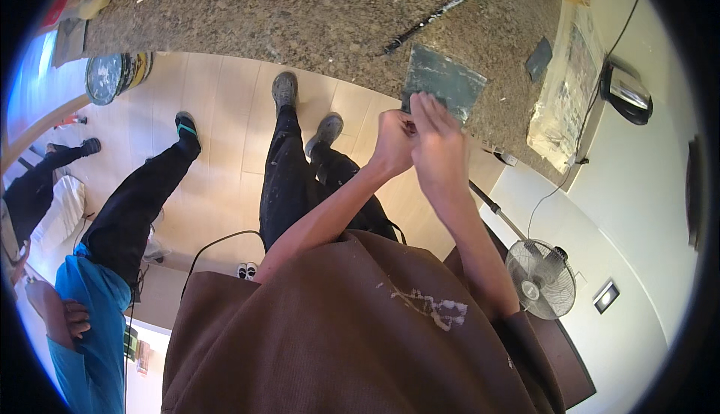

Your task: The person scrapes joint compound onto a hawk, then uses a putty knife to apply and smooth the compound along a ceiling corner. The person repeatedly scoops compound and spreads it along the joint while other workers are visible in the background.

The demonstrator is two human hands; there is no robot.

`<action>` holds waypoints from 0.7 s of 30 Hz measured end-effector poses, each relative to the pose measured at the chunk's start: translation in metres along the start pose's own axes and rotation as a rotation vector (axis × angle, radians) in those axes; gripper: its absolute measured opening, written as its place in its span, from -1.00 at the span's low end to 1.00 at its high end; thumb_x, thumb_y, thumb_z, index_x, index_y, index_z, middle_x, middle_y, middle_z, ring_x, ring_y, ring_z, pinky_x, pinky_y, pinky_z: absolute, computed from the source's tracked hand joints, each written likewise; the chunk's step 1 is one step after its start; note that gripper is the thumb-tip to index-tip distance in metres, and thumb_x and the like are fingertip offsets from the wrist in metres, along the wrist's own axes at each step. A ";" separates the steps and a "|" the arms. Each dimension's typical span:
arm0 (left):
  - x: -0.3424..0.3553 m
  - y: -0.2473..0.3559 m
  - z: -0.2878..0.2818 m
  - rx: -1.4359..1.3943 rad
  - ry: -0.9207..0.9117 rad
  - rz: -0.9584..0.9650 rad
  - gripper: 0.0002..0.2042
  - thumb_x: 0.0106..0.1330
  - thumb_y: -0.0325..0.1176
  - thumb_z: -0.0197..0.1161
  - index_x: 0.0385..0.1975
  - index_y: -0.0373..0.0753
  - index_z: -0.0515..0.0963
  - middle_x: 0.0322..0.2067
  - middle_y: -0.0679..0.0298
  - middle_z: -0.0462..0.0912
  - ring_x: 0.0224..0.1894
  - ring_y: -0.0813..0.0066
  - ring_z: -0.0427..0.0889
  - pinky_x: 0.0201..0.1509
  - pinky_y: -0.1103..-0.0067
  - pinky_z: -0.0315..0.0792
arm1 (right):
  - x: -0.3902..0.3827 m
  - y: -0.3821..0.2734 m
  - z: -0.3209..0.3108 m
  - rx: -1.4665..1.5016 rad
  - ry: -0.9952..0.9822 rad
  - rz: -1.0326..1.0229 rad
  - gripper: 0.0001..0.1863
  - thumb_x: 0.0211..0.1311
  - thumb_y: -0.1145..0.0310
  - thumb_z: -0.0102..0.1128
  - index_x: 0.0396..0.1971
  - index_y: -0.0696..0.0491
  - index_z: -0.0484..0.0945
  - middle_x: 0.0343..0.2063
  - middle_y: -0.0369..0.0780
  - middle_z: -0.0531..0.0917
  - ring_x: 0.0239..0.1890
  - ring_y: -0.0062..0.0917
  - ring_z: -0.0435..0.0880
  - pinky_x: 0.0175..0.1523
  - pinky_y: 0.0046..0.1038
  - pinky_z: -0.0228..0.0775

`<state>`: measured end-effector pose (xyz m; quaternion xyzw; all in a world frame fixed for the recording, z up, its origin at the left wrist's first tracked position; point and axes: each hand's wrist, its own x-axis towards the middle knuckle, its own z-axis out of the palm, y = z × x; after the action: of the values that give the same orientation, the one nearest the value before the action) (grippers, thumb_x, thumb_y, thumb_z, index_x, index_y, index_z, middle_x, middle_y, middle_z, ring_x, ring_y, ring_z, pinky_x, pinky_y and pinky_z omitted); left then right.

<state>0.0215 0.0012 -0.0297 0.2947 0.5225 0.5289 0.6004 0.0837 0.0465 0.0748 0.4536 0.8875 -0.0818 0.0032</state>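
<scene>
At the counter (262, 9) edge, my left hand (394, 144) is closed around something small, mostly hidden. My right hand (439, 136) is beside it, slightly blurred, fingers pressed together and bent over the lower-left part of a dark grey-green square sheet (450, 76); what they hold is hidden. A paint-smeared black rod (435, 20) lies diagonally behind the sheet. Further right are a small dark scrap (538, 58) and a white-smeared board (562, 91).
A person in blue (90, 309) stands at my left, another person's leg (45, 174) beyond. Paint buckets (105, 80) sit on the floor left of the counter. A standing fan (540, 279), cables and a white wall (622, 189) are at the right.
</scene>
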 end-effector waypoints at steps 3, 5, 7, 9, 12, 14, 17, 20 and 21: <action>0.002 0.002 -0.002 -0.071 -0.004 -0.012 -0.83 0.13 -0.50 0.40 -0.61 -0.44 0.59 -0.61 0.36 0.63 -0.47 0.77 0.47 -0.49 0.56 0.41 | 0.030 -0.003 -0.014 0.040 -0.088 0.066 -0.51 0.03 0.56 0.14 0.06 0.28 0.53 0.06 0.05 0.62 0.16 -0.12 0.60 0.23 -0.20 0.45; -0.009 0.000 -0.004 -0.024 -0.015 -0.034 -0.84 0.14 -0.53 0.38 -0.61 -0.47 0.58 -0.62 0.36 0.63 -0.47 0.77 0.46 -0.50 0.57 0.40 | 0.025 -0.005 -0.013 0.050 -0.127 0.060 -0.50 0.03 0.56 0.15 0.07 0.29 0.52 0.07 0.04 0.62 0.17 -0.12 0.60 0.22 -0.19 0.46; -0.009 0.013 -0.002 -0.017 0.004 0.027 -0.82 0.15 -0.53 0.38 -0.62 -0.49 0.56 -0.62 0.36 0.62 -0.47 0.77 0.46 -0.51 0.58 0.39 | -0.009 -0.006 -0.005 0.020 -0.091 -0.018 -0.49 0.03 0.57 0.14 0.08 0.30 0.51 0.09 0.03 0.61 0.17 -0.12 0.59 0.22 -0.19 0.47; 0.000 -0.004 0.001 -0.027 0.044 0.041 -0.75 0.15 -0.48 0.37 -0.65 -0.53 0.51 -0.72 0.17 0.53 -0.52 0.77 0.38 -0.53 0.51 0.37 | 0.029 0.006 -0.004 -0.006 -0.043 0.006 -0.46 0.02 0.59 0.14 0.11 0.30 0.49 0.11 0.04 0.59 0.18 -0.11 0.58 0.23 -0.20 0.46; 0.000 -0.007 0.006 -0.089 0.052 -0.029 -0.72 0.15 -0.46 0.36 -0.66 -0.55 0.48 -0.77 -0.02 0.42 -0.56 0.76 0.32 -0.55 0.48 0.35 | -0.002 -0.003 -0.008 -0.001 -0.123 0.014 -0.43 0.02 0.61 0.13 0.15 0.29 0.48 0.15 0.06 0.56 0.20 -0.11 0.56 0.25 -0.21 0.44; -0.001 0.000 0.005 -0.071 0.084 0.040 -0.71 0.16 -0.46 0.35 -0.66 -0.56 0.47 -0.77 -0.05 0.38 -0.56 0.75 0.29 -0.57 0.48 0.33 | 0.001 0.002 -0.004 0.007 -0.120 0.020 -0.43 0.02 0.61 0.13 0.16 0.27 0.47 0.16 0.06 0.55 0.21 -0.11 0.55 0.26 -0.22 0.43; 0.005 -0.013 0.004 -0.040 0.045 0.007 -0.73 0.18 -0.47 0.33 -0.64 -0.56 0.50 -0.75 0.03 0.46 -0.53 0.77 0.36 -0.54 0.49 0.36 | 0.031 0.002 -0.008 0.070 -0.107 0.143 -0.41 0.00 0.63 0.13 0.16 0.22 0.49 0.17 0.05 0.55 0.21 -0.10 0.55 0.27 -0.21 0.42; 0.000 -0.001 0.004 -0.095 0.034 -0.032 -0.74 0.21 -0.49 0.30 -0.63 -0.58 0.52 -0.73 0.17 0.54 -0.53 0.76 0.38 -0.53 0.49 0.36 | 0.020 0.001 -0.004 0.058 -0.084 0.122 -0.41 -0.02 0.65 0.14 0.14 0.23 0.49 0.14 0.06 0.56 0.19 -0.09 0.56 0.25 -0.21 0.45; -0.009 0.005 0.002 -0.080 0.031 0.025 -0.72 0.22 -0.48 0.29 -0.64 -0.58 0.51 -0.74 0.19 0.53 -0.53 0.76 0.36 -0.54 0.49 0.34 | 0.018 0.002 -0.002 0.051 -0.067 0.112 -0.43 -0.02 0.65 0.14 0.13 0.24 0.50 0.13 0.06 0.57 0.19 -0.08 0.56 0.24 -0.21 0.45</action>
<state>0.0227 -0.0053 -0.0218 0.2687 0.5066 0.5611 0.5969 0.0749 0.0623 0.0748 0.4995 0.8577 -0.1192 0.0258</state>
